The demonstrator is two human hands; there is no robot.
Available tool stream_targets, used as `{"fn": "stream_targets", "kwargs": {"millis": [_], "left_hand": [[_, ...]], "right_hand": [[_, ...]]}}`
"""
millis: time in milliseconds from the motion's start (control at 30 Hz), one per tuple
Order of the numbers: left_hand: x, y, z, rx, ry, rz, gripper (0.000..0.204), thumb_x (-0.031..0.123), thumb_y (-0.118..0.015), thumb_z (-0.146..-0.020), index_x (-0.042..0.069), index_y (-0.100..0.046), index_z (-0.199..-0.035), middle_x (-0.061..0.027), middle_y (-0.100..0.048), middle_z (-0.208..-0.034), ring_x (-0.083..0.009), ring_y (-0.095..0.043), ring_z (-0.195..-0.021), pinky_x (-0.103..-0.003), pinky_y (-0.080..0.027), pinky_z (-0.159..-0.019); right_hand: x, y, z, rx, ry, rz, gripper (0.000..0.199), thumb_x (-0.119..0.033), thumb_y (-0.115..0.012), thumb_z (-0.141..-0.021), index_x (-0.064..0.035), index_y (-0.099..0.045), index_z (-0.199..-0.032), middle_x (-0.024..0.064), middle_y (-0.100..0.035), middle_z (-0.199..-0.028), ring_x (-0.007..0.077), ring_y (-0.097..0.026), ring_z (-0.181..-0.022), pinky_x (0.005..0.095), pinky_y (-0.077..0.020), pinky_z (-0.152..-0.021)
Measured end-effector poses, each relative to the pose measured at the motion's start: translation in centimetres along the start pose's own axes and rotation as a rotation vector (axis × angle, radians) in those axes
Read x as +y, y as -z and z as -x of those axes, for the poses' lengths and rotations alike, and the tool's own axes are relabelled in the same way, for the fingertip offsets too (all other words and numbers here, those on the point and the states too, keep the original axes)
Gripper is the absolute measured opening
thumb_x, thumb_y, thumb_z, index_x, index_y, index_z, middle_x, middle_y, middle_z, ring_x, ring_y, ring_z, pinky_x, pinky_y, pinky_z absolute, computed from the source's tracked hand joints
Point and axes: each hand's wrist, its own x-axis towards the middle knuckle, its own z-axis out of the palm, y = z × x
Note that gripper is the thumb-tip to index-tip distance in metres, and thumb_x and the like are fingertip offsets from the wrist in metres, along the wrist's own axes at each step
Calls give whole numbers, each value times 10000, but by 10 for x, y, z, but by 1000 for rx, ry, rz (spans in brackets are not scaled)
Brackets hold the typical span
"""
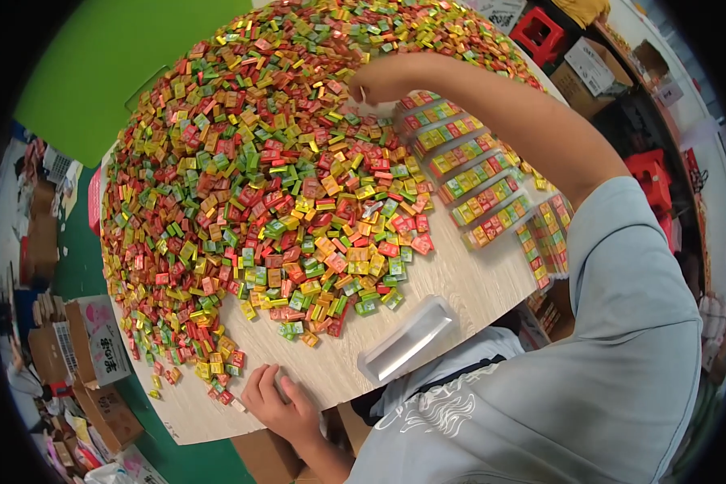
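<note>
A large heap of small wrapped sweets [242, 185] in red, yellow, green and orange covers most of the table [460, 282]. My right hand [379, 79] reaches over the far side of the heap, its fingers curled in; what they hold, if anything, is hidden. Below that arm several clear plastic trays [460, 157] lie in rows, filled with sweets. My left hand [278, 403] rests on the table's near edge, fingers loosely bent and thumb apart, beside a few stray sweets [220, 393]. Between my body and the heap lies an unfilled clear plastic tray [407, 339].
More filled trays [547, 234] stand at the table's right edge. Red stools [538, 36] and an open cardboard box [593, 68] are beyond it. Cardboard boxes [97, 343] sit on the green floor at left. A bright green panel [113, 73] stands behind the heap.
</note>
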Motion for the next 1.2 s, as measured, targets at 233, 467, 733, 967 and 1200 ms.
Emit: {"fn": "stream_targets", "kwargs": {"millis": [233,467,733,967,1200], "left_hand": [[1,13,-18,46,-154,49,311,88,-589,-927,-31,-624,-1212,-202,-619,-1198,-370,-568,-1149,-471,-430,-1027],[93,18,-109,-50,-601,123,261,12,-625,-874,10,-662,-1133,-172,-651,-1108,-358,-605,-1037,-450,-463,-916],[181,-18,-156,-303,-870,137,134,25,-668,-868,42,-675,-1000,-124,-680,-978,-344,-629,-935,-440,-473,-842],[227,-47,-193,-332,-940,91,218,142,-708,-883,68,-656,-1081,-108,-645,-1024,-317,-612,-984,-440,-488,-876],[273,-138,-245,-182,-1010,42,363,263,-686,-919,75,-624,-1223,-139,-615,-1127,-322,-580,-1097,-464,-481,-921]], "right_hand": [[-9,44,127,320,-134,94,291,-101,-497,-1002,-54,-651,-1245,168,-711,-1087,327,-691,-1002,473,-548,-855],[73,20,227,400,50,325,404,-265,-542,-1036,-22,-621,-1348,196,-683,-1268,355,-646,-1159,470,-508,-959],[99,3,163,467,116,227,206,0,-595,-923,-60,-698,-1091,132,-703,-1099,320,-680,-1071,463,-539,-861],[127,7,64,417,175,113,185,-144,-647,-897,-82,-777,-1013,117,-751,-987,310,-721,-948,446,-550,-830],[119,1,9,132,330,109,284,-114,-707,-837,-177,-803,-1097,89,-779,-998,265,-736,-901,444,-564,-765]]}}
